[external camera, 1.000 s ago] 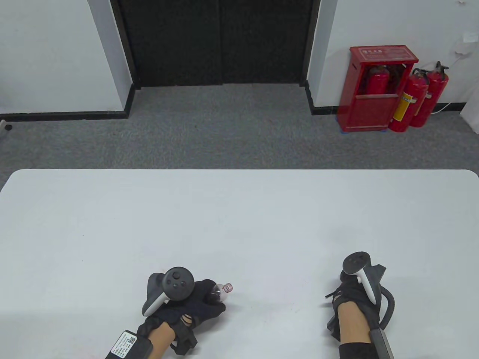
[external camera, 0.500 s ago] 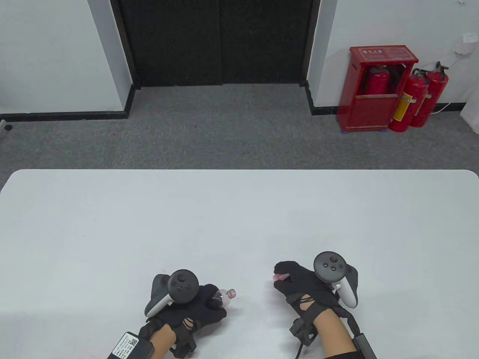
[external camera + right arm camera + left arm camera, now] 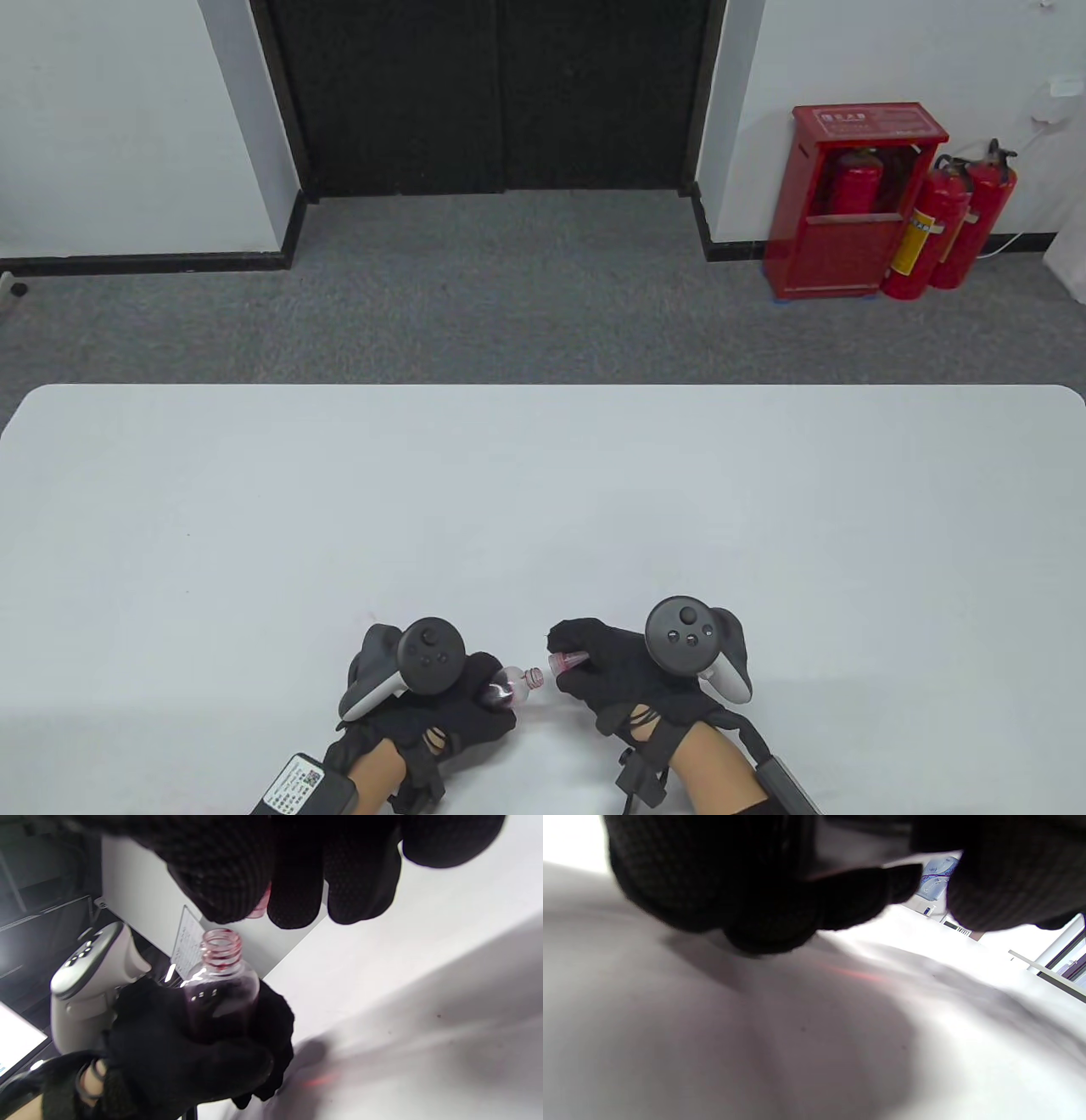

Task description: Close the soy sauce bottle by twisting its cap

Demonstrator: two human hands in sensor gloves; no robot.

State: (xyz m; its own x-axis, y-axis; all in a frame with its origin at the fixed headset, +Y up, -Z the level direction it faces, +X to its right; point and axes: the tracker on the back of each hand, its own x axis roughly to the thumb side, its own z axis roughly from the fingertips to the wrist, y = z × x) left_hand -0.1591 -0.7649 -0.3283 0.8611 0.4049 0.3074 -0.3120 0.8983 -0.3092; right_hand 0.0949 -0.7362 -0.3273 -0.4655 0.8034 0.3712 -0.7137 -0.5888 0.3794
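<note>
Near the surface's [image 3: 543,509] front edge, our left hand [image 3: 441,713] grips the bottle [image 3: 512,684], our right hand [image 3: 619,679] pinches the cap [image 3: 567,661] just beside its open neck; misalignment risks cross-threading.

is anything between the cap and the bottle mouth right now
Nothing: in the right wrist view a short bare gap separates the cap, pinched by the right hand, from the open mouth of the bottle, gripped by the left hand.

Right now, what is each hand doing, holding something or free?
Left hand: closed around the bottle, whose neck is still open.
Right hand: pinching the pink cap just short of the bottle's mouth.
</note>
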